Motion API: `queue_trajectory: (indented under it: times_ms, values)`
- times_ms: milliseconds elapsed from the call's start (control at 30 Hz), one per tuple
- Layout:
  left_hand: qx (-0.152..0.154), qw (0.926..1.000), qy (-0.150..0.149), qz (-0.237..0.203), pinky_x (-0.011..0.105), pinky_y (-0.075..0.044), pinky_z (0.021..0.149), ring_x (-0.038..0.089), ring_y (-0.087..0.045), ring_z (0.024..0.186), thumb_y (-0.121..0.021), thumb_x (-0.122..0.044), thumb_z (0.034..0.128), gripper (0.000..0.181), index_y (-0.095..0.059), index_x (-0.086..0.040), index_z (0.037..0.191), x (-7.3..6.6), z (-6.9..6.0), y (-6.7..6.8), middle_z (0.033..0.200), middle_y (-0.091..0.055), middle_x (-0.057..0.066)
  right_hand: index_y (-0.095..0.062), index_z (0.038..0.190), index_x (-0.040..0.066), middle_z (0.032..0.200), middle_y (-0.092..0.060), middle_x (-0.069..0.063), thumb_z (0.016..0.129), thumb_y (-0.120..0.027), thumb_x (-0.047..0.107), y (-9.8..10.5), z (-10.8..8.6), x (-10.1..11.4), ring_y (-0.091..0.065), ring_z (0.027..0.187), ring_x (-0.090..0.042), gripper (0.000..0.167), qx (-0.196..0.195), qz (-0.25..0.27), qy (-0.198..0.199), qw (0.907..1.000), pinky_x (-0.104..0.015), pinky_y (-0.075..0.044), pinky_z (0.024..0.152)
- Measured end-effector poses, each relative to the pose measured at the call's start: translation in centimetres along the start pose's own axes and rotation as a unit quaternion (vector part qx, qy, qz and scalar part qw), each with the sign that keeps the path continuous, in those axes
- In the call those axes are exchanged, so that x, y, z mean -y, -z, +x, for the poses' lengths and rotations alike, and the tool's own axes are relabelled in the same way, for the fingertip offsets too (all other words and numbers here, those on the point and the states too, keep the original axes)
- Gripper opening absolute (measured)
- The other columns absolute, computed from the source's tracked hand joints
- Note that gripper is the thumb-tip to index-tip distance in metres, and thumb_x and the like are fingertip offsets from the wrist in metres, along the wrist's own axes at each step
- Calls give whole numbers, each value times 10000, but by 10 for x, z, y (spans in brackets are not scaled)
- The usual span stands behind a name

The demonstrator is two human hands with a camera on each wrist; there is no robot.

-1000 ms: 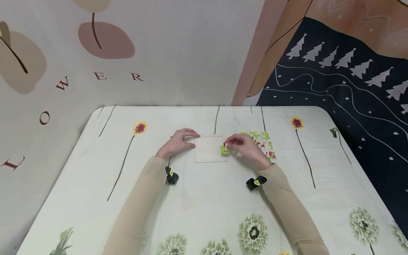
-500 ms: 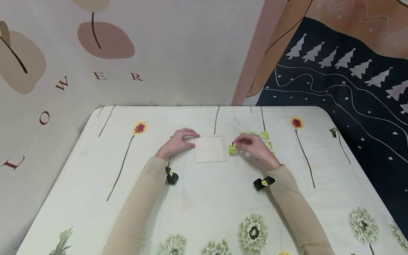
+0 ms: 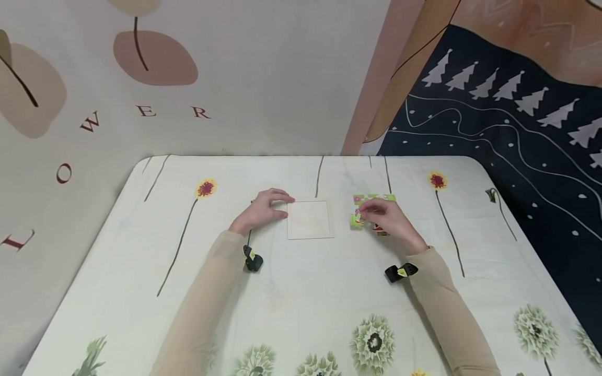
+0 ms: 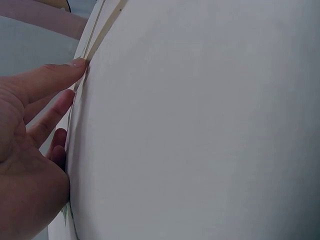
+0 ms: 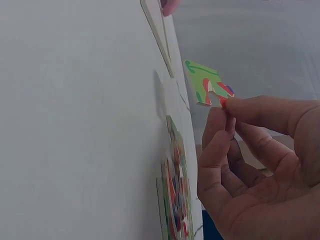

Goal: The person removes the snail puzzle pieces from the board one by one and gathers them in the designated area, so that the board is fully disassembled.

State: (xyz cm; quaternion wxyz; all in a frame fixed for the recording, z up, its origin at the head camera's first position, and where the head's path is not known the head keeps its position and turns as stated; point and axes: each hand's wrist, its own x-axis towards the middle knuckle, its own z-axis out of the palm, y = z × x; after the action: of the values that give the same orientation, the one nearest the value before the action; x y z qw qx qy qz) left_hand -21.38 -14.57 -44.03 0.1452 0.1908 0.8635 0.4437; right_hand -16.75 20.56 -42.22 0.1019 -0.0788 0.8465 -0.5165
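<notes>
A green jigsaw puzzle piece (image 3: 355,221) with red and white patches is pinched between the thumb and fingers of my right hand (image 3: 395,222). In the right wrist view the same piece (image 5: 202,82) is raised off the table. Beneath and behind that hand lie several other puzzle pieces (image 3: 376,197), partly covered by it. My left hand (image 3: 261,211) touches the left edge of a pale square puzzle tray (image 3: 310,220) with thumb and fingertips, the fingers loosely extended. No pieces show inside the tray.
A white cloth printed with flowers covers the table (image 3: 301,292). Behind its far edge rises a pale wall hanging (image 3: 263,78), with a dark tree-patterned cloth (image 3: 498,115) at the right. Black wrist cameras sit on both forearms.
My right hand has moved right with the puzzle piece, from the tray's right edge to over the other pieces. My left hand and the tray have stayed in place.
</notes>
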Motion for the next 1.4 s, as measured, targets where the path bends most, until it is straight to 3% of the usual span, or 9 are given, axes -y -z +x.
queue_trajectory:
  times_ms: [233, 600, 1100, 1400]
  values:
    - [0, 10000, -12, 13, 574, -243, 1188, 416, -387, 1417, -715, -6, 914, 412, -672, 22, 1323, 0, 1, -1, 1447, -524, 231, -694, 1126, -85, 1077, -723, -189, 995, -663, 51, 7, -3, -5, -638, 872, -38, 191, -42, -32, -1, 10000, -232, -507, 753]
    - [-3, 9999, -71, 116, 570, -261, 1185, 419, -409, 1406, -708, -2, 919, 410, -667, 26, 1327, 0, 3, 0, 1443, -529, 240, -681, 1156, -113, 1102, -715, -238, 992, -658, 41, 16, -9, -13, -652, 868, -86, 226, 72, -100, -155, 9998, -239, -502, 737]
    - [2, 9998, -88, 165, 576, -248, 1188, 409, -396, 1417, -711, -14, 924, 412, -670, 9, 1333, 3, 6, -2, 1451, -527, 224, -710, 1076, -89, 985, -718, -185, 957, -682, -3, 17, -12, -12, -628, 841, -178, 149, 97, -719, 21, 9974, -238, -489, 698]
    - [34, 10000, -44, 79, 581, -253, 1185, 409, -389, 1422, -715, -19, 930, 408, -670, 6, 1334, 3, 7, -5, 1459, -519, 220, -720, 1019, -64, 921, -707, -152, 956, -688, 16, 17, -8, -14, -589, 799, -162, 107, 174, -1036, 93, 9944, -267, -469, 704]
